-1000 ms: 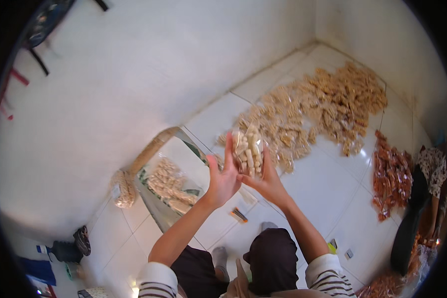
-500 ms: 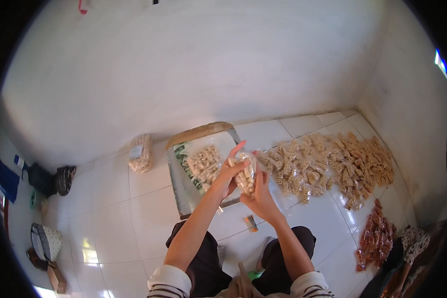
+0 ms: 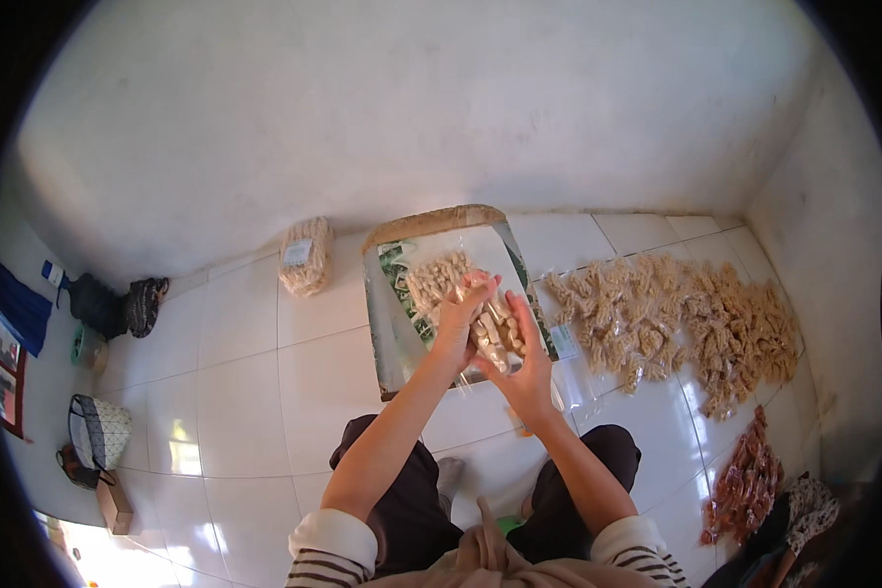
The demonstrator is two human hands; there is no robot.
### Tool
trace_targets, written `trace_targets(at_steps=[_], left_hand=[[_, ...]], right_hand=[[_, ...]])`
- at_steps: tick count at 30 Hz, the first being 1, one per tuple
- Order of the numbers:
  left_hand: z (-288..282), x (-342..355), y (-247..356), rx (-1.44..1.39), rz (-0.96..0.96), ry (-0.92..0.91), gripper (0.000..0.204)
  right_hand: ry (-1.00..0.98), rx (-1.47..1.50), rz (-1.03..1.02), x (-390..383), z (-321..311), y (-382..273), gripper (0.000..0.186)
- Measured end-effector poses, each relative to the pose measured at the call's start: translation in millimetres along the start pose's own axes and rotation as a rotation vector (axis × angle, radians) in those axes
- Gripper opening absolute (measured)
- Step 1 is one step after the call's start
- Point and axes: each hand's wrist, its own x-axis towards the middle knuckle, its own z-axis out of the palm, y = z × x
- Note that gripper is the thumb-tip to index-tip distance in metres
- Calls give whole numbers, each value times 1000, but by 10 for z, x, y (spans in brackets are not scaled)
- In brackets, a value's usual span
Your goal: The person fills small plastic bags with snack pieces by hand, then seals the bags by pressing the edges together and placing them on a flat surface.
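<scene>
A clear plastic bag of pale, stubby snack pieces point(image 3: 497, 336) is held up between my two hands. My left hand point(image 3: 458, 318) wraps round its left side, thumb over the top. Against its right side, my right hand point(image 3: 527, 372) closes with the fingers pointing up. Beneath and beyond the hands lies a shallow tray-like box point(image 3: 387, 338) with a brown far edge and a green-and-white lining. More of the pale pieces, in a heap or bags point(image 3: 431, 279), lie in it, partly hidden by my left hand.
Many small bags of tan snacks point(image 3: 657, 318) spread over the tiled floor at right, with reddish packets point(image 3: 745, 480) nearer me. A tall filled bag point(image 3: 306, 257) stands left of the box by the wall. A patterned basket point(image 3: 100, 431) and dark bags point(image 3: 103, 306) sit far left.
The view has shifted, so the box and floor things sit differently in the picture. Both hands still hold the bag, now lower over the box, with its pieces facing up more.
</scene>
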Motion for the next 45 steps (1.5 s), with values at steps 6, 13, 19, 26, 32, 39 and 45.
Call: trace_targets(at_steps=[6, 13, 19, 26, 32, 39, 45], left_hand=[[41, -10, -54, -54, 37, 20, 35], [117, -63, -46, -210, -140, 5, 43], [88, -31, -110, -240, -192, -85, 47], [13, -13, -398, 119, -40, 42, 51], [-466, 164, -448, 839, 422, -219, 67], [-931, -255, -1124, 2346, 196, -262, 85], [-1218, 38, -1557, 2120, 763, -30, 52]], right_hand=[[-15, -89, -150, 8, -63, 60, 80], [108, 200, -222, 9, -51, 52, 105], [-25, 36, -116, -41, -132, -33, 112], [60, 16, 130, -173, -287, -11, 82], [467, 147, 308, -481, -148, 363, 59], [1034, 421, 756, -1550, 40, 1046, 41], [822, 477, 821, -1589, 330, 1212, 37]])
